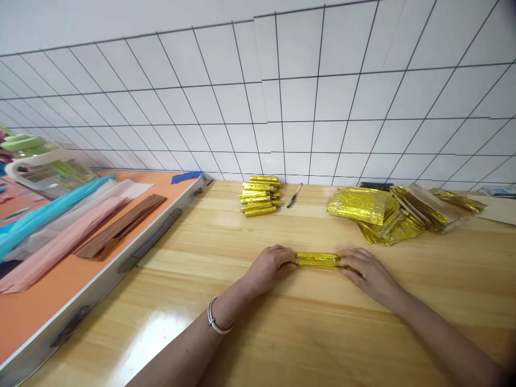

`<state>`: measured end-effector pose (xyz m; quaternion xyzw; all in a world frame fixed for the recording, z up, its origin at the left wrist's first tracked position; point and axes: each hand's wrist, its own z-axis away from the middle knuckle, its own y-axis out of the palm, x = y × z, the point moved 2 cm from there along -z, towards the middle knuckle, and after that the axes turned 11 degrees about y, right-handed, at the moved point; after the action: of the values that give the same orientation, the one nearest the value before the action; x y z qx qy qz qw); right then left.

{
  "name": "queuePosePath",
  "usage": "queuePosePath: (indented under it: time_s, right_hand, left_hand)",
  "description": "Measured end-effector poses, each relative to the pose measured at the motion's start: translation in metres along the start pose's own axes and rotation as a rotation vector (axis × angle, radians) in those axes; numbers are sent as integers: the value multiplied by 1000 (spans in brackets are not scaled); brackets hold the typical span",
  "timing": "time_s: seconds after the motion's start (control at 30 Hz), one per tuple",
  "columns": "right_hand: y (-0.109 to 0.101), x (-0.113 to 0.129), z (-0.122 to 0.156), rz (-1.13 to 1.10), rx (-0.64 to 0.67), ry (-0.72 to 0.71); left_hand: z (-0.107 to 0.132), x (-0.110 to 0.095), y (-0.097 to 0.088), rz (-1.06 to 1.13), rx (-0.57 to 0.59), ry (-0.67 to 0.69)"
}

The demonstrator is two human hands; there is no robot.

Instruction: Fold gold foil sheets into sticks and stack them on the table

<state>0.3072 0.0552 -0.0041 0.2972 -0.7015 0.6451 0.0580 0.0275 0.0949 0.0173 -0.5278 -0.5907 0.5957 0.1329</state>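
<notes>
A narrow folded strip of gold foil (317, 260) lies flat on the wooden table (282, 333) in front of me. My left hand (269, 267) is closed on the strip's left end, fingers curled over it. My right hand (365, 270) presses on the right end with its fingers bent down onto the foil. A silver bracelet (216, 319) circles my left wrist.
A stack of folded gold strips (260, 196) sits near the tiled wall, with a dark pen (294, 195) beside it. A heap of unfolded gold foil sheets (387, 215) lies at the back right. An orange board (60, 301) on the left carries pink, brown and blue paper strips.
</notes>
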Motion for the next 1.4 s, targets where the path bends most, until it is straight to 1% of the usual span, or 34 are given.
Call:
queuePosePath:
  time_s: [0.1, 0.33, 0.43, 0.53, 0.93, 1.1, 1.2, 1.3, 1.4]
  right_hand:
    - [3, -2, -1, -25, -45, 19]
    - [4, 9, -11, -60, -114, 138]
    - [6, 12, -15, -38, -125, 168]
    - [8, 12, -18, -8, -127, 195]
    - [9, 12, -19, 80, -125, 249]
    - [12, 4, -15, 75, -164, 270]
    - [13, 1, -14, 9, -181, 221]
    - [14, 1, -14, -23, -142, 132]
    - [12, 2, -14, -11, -128, 88]
  left_hand:
    - [1, 1, 6, -19, -43, -9]
    - [-6, -1, 18, -101, -165, -196]
    - [-10, -2, 21, -156, -187, -245]
    - [-12, -1, 23, -177, -191, -258]
    - [-10, -3, 21, -211, -179, -240]
    - [-9, -2, 22, -216, -144, -142]
    - [-8, 0, 24, -211, -122, -101]
    - [-8, 2, 27, -195, -120, -71]
    - [-9, 4, 29, -176, -115, -23]
